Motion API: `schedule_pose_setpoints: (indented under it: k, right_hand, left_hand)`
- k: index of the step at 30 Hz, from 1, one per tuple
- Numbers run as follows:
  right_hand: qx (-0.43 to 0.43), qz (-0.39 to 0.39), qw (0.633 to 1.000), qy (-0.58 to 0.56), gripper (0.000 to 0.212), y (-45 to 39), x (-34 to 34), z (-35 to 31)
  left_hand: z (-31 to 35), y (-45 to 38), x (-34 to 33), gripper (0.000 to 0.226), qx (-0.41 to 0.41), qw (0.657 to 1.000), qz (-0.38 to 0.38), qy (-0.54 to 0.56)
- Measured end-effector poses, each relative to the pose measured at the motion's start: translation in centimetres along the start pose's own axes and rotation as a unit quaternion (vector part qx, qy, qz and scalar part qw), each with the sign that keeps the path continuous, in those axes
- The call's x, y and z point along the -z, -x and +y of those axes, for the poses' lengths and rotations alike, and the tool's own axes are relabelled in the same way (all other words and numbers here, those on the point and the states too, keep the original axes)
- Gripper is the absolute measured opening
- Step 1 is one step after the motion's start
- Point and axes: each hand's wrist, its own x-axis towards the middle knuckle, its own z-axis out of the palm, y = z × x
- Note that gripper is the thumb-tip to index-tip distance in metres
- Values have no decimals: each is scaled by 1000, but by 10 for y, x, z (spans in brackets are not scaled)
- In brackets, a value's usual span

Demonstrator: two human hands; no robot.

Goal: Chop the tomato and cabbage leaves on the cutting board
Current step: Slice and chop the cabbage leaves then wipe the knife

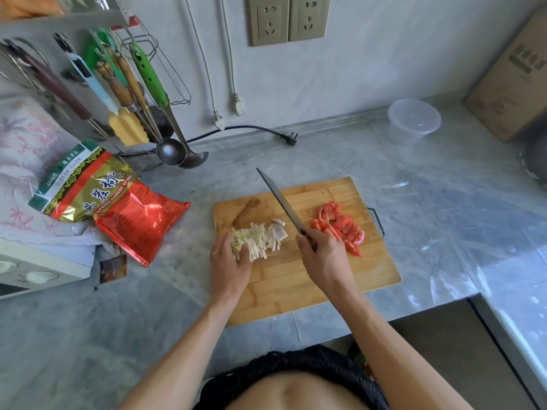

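Red and gold snack bag [118, 208]: lies on the grey marbled desk [414, 220] left of the cutting board; large Chinese characters across a gold band, with a line of small Latin capitals beneath that reads in part "LYCIUM CHINESE" (the remainder is too small to make out).

Cardboard box [515, 81]: far right against the wall; dark printed block on its side, not legible.

Cutting board [310, 285]: wooden, rectangular, lying flat on the desk in front of the person, with a dark wire handle at its right edge.

Cabbage [260, 238]: pale green and white strips, already cut, heaped on the left part of the board.

Tomato [340, 226]: red pieces, already cut, piled on the right part of the board, apart from the cabbage.

Left hand [229, 261]: ring on one finger; fingers curled over the left end of the cabbage heap, grip resting on and holding the strips.

Right hand [322, 255]: grip clenched round the handle of a knife [281, 201]; the blade slants up and away to the left, its tip raised beyond the board's far edge, between the cabbage and the tomato.

Clear plastic tub [413, 121]: stands on the desk near the wall, well apart from the board.

Ladles [180, 153]: hang from a rack at the left (green and wooden handles).
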Motion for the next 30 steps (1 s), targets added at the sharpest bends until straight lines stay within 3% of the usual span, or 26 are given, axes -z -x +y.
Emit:
schedule_pose_setpoints:
  k: [6,12,17,22,25,27,30]
  right_hand:
    - [-31,-34,999,26,25,1,-35,8]
    - [-6,-88,996,-29,24,28,-37,6]
    - [-29,-66,993,-90,22,13,-17,14]
    - [9,-138,988,-63,27,20,-24,12]
    - [9,-158,984,-79,24,23,-21,9]
    - [-17,-141,984,-104,18,18,-12,7]
    - [-41,-107,987,-116,22,8,0,8]
  left_hand:
    - [15,1,-26,55,15,997,72,-21]
    - [26,-3,-42,65,-7,992,70,108]
    - [18,-9,-31,56,40,972,112,203]
    - [31,-18,-23,47,148,938,56,307]
    - [29,-18,-6,33,81,971,24,225]
    - [24,-18,8,37,37,991,-50,116]
    - [26,-25,16,94,-9,988,-129,-85]
